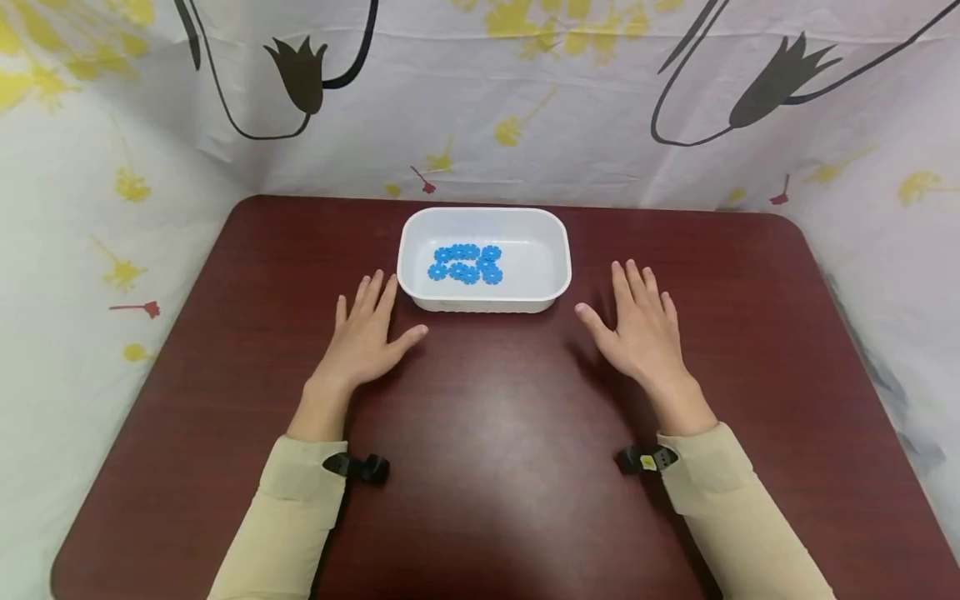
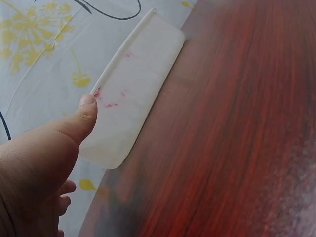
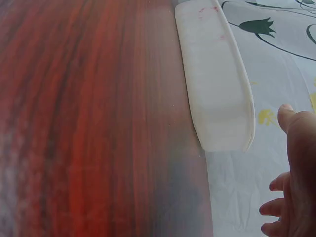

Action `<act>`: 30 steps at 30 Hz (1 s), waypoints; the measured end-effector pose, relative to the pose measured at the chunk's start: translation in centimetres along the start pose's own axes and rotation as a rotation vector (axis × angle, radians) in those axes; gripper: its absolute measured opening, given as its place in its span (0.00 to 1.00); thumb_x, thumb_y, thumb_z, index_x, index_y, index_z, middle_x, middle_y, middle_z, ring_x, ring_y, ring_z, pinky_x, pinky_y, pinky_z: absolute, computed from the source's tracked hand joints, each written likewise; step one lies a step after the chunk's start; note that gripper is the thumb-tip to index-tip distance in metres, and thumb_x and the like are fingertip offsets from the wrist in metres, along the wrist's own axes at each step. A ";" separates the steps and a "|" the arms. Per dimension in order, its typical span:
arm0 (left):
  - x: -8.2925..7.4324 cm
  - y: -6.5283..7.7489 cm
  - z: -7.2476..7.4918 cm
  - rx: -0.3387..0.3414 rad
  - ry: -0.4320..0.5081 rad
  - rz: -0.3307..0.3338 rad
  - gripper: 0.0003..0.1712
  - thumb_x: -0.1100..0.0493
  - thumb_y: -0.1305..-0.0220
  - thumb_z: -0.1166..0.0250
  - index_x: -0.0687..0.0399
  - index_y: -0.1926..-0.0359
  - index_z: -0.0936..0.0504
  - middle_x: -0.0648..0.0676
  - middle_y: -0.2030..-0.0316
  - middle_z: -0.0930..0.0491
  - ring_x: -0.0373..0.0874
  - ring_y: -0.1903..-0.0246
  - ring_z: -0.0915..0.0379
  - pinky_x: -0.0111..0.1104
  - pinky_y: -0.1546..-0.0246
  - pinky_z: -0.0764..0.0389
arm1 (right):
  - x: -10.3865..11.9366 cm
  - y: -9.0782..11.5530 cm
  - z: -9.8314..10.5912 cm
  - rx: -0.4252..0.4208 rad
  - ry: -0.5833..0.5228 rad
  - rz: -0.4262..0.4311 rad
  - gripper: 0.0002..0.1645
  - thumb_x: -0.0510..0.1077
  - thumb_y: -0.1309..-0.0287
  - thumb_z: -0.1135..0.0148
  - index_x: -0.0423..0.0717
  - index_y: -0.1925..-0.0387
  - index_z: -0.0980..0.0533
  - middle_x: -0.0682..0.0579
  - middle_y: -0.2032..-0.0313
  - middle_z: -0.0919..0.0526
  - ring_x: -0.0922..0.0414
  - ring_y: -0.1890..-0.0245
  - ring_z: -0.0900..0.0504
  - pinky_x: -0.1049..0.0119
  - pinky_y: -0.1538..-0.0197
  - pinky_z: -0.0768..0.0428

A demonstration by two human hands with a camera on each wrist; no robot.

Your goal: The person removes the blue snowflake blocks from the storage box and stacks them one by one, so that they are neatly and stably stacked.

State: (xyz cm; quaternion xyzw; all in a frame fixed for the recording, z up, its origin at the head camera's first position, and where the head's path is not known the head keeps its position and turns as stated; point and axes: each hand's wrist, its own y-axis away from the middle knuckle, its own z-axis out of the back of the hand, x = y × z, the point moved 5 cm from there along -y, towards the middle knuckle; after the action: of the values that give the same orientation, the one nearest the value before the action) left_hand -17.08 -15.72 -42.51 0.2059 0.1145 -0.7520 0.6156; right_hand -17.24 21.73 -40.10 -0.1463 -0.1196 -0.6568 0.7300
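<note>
A white plastic tray (image 1: 532, 287) sits at the far middle of the table, with several small blue notched discs (image 1: 470, 252) lying in its left and middle part. My left hand (image 1: 363, 337) is spread, palm down, just off the tray's left front corner and holds nothing. Whether its index fingertip touches the rim, I cannot tell. To the right of the tray, my right hand (image 1: 637, 329) is also spread, holds nothing and is apart from it. Both wrist views show the tray's outer wall (image 2: 131, 74), with pinkish marks on it; the discs are hidden there.
The dark red-brown wooden table (image 1: 480, 500) has rounded corners. A white cloth (image 1: 570, 158) with yellow flowers and dark tulip shapes hangs behind the table and along both sides. Each sleeved wrist wears a black strap with a small device (image 1: 367, 468).
</note>
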 end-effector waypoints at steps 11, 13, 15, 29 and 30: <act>-0.4 0.2 2.0 -0.264 0.135 0.019 0.46 0.35 0.32 0.39 0.53 0.23 0.41 0.60 0.26 0.39 0.58 0.27 0.43 0.61 0.28 0.40 | 0.6 -1.5 0.8 -0.118 -0.163 0.084 0.47 0.63 0.36 0.36 0.43 0.26 0.39 0.38 0.28 0.36 0.36 0.32 0.34 0.28 0.39 0.31; -0.4 0.2 2.3 -0.327 0.203 0.022 0.42 0.39 0.31 0.38 0.53 0.25 0.37 0.59 0.28 0.35 0.57 0.29 0.39 0.61 0.30 0.36 | 0.9 -1.9 1.1 -0.156 -0.192 0.130 0.44 0.58 0.37 0.34 0.41 0.28 0.36 0.37 0.32 0.31 0.37 0.33 0.31 0.31 0.38 0.30; -0.5 0.3 2.5 -0.381 0.259 0.020 0.38 0.42 0.30 0.37 0.54 0.27 0.32 0.59 0.31 0.31 0.56 0.32 0.34 0.60 0.32 0.32 | 1.3 -2.4 1.3 -0.197 -0.222 0.181 0.40 0.54 0.37 0.31 0.39 0.31 0.33 0.36 0.35 0.27 0.38 0.35 0.29 0.35 0.36 0.30; -0.2 -0.7 2.2 -0.477 0.631 0.140 0.25 0.54 0.30 0.33 0.61 0.38 0.22 0.62 0.46 0.19 0.52 0.49 0.18 0.41 0.46 0.15 | 5.0 -5.3 1.4 -0.232 -0.309 0.394 0.31 0.41 0.42 0.26 0.33 0.41 0.25 0.37 0.46 0.20 0.42 0.50 0.20 0.47 0.46 0.16; -0.1 -0.8 2.1 -0.469 0.641 0.154 0.25 0.54 0.30 0.33 0.61 0.38 0.23 0.61 0.47 0.18 0.52 0.51 0.17 0.41 0.48 0.14 | 5.2 -5.5 1.3 -0.221 -0.305 0.397 0.31 0.41 0.43 0.25 0.33 0.40 0.25 0.37 0.45 0.20 0.42 0.50 0.20 0.47 0.46 0.16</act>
State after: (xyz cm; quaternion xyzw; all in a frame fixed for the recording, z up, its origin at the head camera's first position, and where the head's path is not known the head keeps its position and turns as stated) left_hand -18.21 -16.31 -40.65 0.2918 0.4533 -0.5551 0.6335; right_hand -22.12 16.90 -36.67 -0.3429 -0.1247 -0.4803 0.7976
